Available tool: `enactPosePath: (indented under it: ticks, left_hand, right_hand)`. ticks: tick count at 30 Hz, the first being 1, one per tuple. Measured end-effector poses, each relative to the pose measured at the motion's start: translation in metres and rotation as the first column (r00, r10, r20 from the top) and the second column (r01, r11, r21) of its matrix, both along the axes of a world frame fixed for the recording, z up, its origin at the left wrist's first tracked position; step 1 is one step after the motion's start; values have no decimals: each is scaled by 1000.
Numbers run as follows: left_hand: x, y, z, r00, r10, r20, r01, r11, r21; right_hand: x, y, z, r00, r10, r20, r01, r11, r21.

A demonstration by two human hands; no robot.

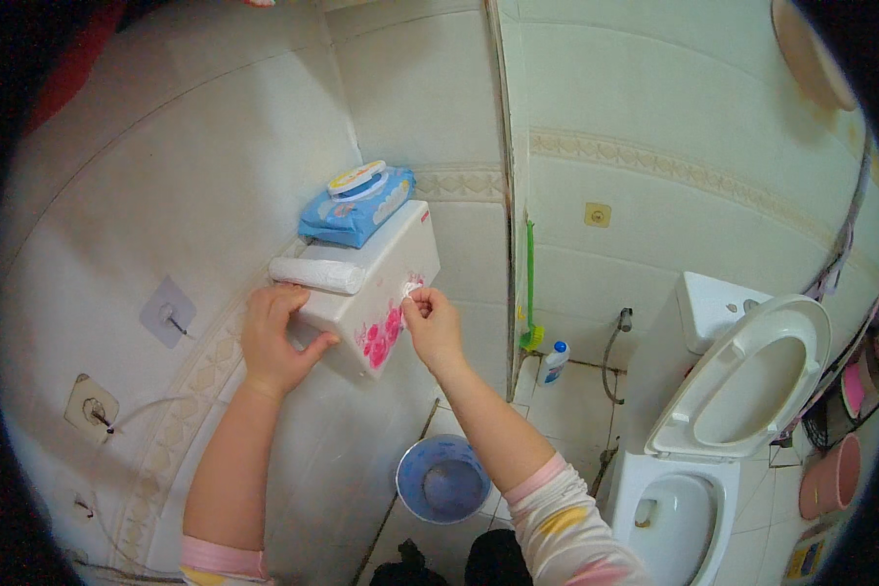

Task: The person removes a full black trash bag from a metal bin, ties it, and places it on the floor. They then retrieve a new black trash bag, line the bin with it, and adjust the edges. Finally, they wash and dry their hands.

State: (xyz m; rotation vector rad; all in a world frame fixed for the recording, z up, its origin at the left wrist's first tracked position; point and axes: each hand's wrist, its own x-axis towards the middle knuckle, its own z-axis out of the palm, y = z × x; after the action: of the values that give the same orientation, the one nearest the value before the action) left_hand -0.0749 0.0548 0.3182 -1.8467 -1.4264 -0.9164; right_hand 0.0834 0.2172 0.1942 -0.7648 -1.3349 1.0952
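Observation:
A white wall-mounted box [370, 293] juts from the tiled wall, with pink flower-like marks [381, 338] across its front. My right hand [434, 326] pinches a small white wad [410, 287], apparently tissue or a wipe, against that front near the upper marks. My left hand [282, 340] rests at the box's near end, thumb and fingers spread around its corner. Just beyond those fingers, a white roll [319, 275] lies on top of the box. Behind it sits a blue pack of wipes [359, 209], its lid flipped up.
Below the box, a blue bucket [443, 480] stands on the floor tiles. To the right is a toilet [677, 527] with its seat raised. A bottle with a blue cap [554, 364] and a green brush [532, 293] are by the far wall. A pink bin [829, 480] stands far right.

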Motion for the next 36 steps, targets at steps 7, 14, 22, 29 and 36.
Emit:
enactPosePath:
  ticks: [7, 14, 22, 29, 36]
  left_hand:
    - [4, 0, -1, 1000, -8, 13, 8, 1000, 14]
    - [4, -1, 1, 1000, 7, 5, -7, 1000, 12]
    - [3, 0, 1, 1000, 6, 28, -6, 1000, -15]
    - [2, 0, 1, 1000, -1, 16, 1, 1000, 6]
    - [4, 0, -1, 1000, -6, 17, 6, 1000, 12]
  right_hand:
    - [3, -10, 5, 993, 78, 88, -74, 996, -46]
    - [-3, 0, 5, 999, -37, 40, 34, 997, 70]
    - [-7, -15, 2, 999, 14, 42, -18, 996, 91]
    - [-3, 13, 60, 988, -59, -142, 52, 998, -47]
    - [-5, -18, 60, 994, -40, -100, 55, 986, 154]
